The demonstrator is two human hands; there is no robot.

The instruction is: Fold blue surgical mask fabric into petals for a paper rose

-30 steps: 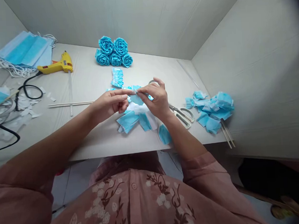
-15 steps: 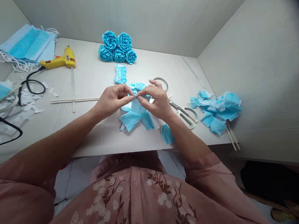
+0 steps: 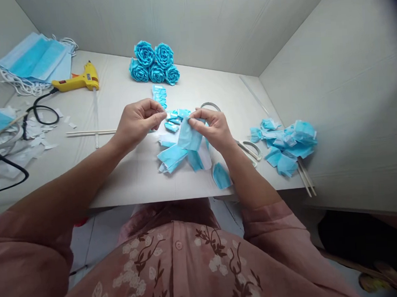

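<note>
Thumb and fingers of my right hand pinch the upper edge of a light blue piece of mask fabric, which hangs down over other pieces. To its left, my left hand is closed in a pinch, apart from the fabric; whether something small is in it I cannot make out. Cut blue and white fabric pieces lie below my hands. Small folded blue pieces rest between the hands. Scissors lie partly hidden under my right hand and wrist.
Several blue fabric roses are stacked at the back. A yellow glue gun and face masks stand left, above white scraps and a black cord. Sticks lie mid-left; crumpled blue fabric sits right.
My hands have moved apart: the left went left and slightly up, off the fabric. The right moved slightly right, still pinching the fabric, which now shows more fully.
</note>
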